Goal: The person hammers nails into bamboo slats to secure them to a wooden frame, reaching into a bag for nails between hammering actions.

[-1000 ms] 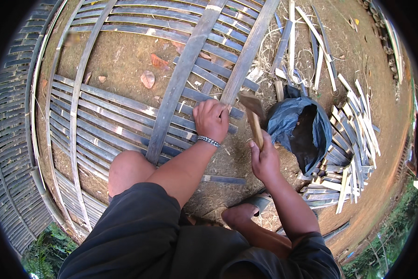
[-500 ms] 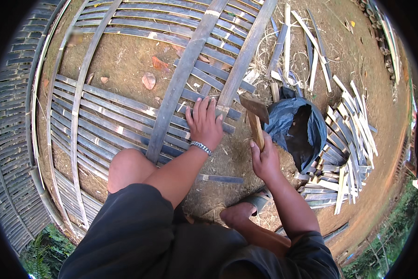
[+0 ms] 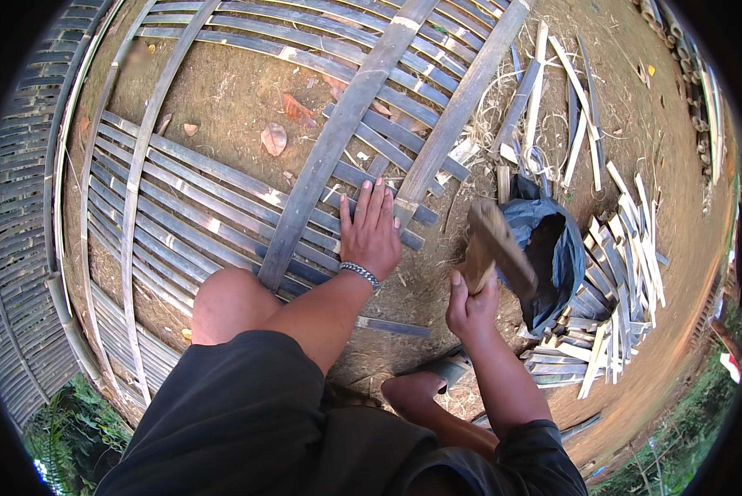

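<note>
My left hand [image 3: 371, 231] lies flat, fingers stretched out, on dark split-bamboo slats by the lower end of a long bamboo crosspiece [image 3: 454, 124]. Its wrist wears a metal chain bracelet [image 3: 360, 274]. Closed round a short wooden handle, my right hand [image 3: 473, 310] holds up what looks like a hatchet [image 3: 503, 248]. Motion blurs its brownish head, so its exact shape is unclear. Beneath and behind the head, a dark plastic bag [image 3: 571, 248] stands with its mouth open; its contents cannot be made out. The slatted bamboo panel [image 3: 305, 194] lies on the ground to the left.
A pile of cut bamboo strips [image 3: 627, 281] lies beside the bag at right. Longer loose strips [image 3: 582, 107] are scattered farther off. Another slatted panel [image 3: 20, 248] runs along the far left. My bent knee [image 3: 235, 306] and sandalled foot [image 3: 420, 384] are near the panel.
The hatchet's head has swung right and tilted in my right hand. My left hand stays on the slats. The whole view has shifted slightly.
</note>
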The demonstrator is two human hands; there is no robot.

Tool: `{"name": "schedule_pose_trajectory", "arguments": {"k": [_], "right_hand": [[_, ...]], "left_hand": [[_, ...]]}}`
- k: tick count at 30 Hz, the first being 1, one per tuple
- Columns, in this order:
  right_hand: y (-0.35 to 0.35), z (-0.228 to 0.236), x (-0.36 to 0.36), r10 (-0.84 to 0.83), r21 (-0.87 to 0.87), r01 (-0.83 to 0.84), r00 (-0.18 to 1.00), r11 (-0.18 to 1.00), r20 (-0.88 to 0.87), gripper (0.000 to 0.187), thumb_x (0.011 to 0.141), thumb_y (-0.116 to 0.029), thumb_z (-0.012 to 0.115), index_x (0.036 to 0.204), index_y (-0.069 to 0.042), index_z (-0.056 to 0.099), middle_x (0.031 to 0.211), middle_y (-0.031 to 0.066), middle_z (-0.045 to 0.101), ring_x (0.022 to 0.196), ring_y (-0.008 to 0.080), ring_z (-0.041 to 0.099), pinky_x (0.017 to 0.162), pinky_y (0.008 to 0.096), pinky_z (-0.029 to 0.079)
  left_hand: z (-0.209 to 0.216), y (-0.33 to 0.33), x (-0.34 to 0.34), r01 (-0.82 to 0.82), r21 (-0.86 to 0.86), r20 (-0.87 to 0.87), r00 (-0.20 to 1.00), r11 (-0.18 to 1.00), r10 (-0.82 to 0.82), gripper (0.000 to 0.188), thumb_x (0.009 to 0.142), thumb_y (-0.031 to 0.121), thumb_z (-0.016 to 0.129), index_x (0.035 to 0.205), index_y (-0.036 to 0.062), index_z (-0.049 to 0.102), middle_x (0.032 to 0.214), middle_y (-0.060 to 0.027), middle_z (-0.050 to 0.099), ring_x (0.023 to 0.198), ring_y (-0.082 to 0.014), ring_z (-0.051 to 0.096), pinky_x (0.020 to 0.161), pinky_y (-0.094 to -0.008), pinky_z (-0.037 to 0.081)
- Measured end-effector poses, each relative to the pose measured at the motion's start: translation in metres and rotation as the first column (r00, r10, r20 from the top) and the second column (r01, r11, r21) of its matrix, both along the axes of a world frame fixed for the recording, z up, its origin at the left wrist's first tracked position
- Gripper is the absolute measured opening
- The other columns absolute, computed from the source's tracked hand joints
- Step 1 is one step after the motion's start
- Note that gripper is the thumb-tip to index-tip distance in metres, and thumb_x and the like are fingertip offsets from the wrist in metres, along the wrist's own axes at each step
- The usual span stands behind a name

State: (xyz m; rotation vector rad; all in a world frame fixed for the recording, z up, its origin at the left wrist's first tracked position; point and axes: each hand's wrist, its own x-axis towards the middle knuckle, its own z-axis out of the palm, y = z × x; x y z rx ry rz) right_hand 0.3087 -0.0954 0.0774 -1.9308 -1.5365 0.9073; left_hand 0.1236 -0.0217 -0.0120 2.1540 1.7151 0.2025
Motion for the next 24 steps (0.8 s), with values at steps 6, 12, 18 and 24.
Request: {"name": "schedule_pose_trajectory", "arguments": {"k": [6,12,18,24], "right_hand": [[0.016,-0.003,0.006,0.076,-0.321,-0.048,0.994,0.946,0.078,0.037,0.101,-0.020,0.063,0.134,-0.006,0.055,0.101,0.0319,0.069,0.090,0.0507,0.069,0.078,0.0545,0.055],[-0.004,-0.015,0.014,0.036,0.026,-0.035,0.999,0.999,-0.012,0.038,0.100,-0.016,0.064,0.133,-0.001,0.054,0.100,0.0286,0.069,0.088,0.0443,0.070,0.076,0.0489,0.056],[0.009,0.007,-0.002,0.045,-0.028,-0.043,0.997,0.999,0.056,0.032,0.096,-0.011,0.064,0.127,-0.003,0.062,0.100,0.0288,0.070,0.087,0.0481,0.070,0.078,0.0503,0.058],[-0.001,-0.009,-0.004,0.150,-0.291,-0.105,0.979,0.951,0.137,0.033,0.097,-0.013,0.064,0.129,-0.006,0.060,0.097,0.0272,0.070,0.088,0.0485,0.070,0.074,0.0531,0.056]], "left_hand": [[-0.001,0.002,0.000,-0.003,-0.003,0.010,1.000,1.000,0.003,0.057,0.099,0.024,0.051,0.151,-0.0005,0.047,0.166,-0.0150,0.034,0.157,-0.0320,0.025,0.126,-0.0613,0.011],[0.000,0.002,0.001,0.006,-0.006,0.019,1.000,1.000,-0.006,0.058,0.099,0.023,0.052,0.151,-0.0007,0.047,0.167,-0.0150,0.034,0.157,-0.0318,0.024,0.126,-0.0613,0.011],[0.002,-0.007,-0.001,0.005,-0.047,-0.013,1.000,0.999,-0.006,0.058,0.099,0.023,0.052,0.151,-0.0010,0.047,0.167,-0.0153,0.034,0.157,-0.0322,0.025,0.126,-0.0618,0.011],[0.000,0.002,0.001,0.008,-0.004,0.013,1.000,1.000,-0.008,0.058,0.099,0.023,0.053,0.151,-0.0013,0.047,0.166,-0.0155,0.035,0.156,-0.0325,0.026,0.126,-0.0617,0.013]]}}
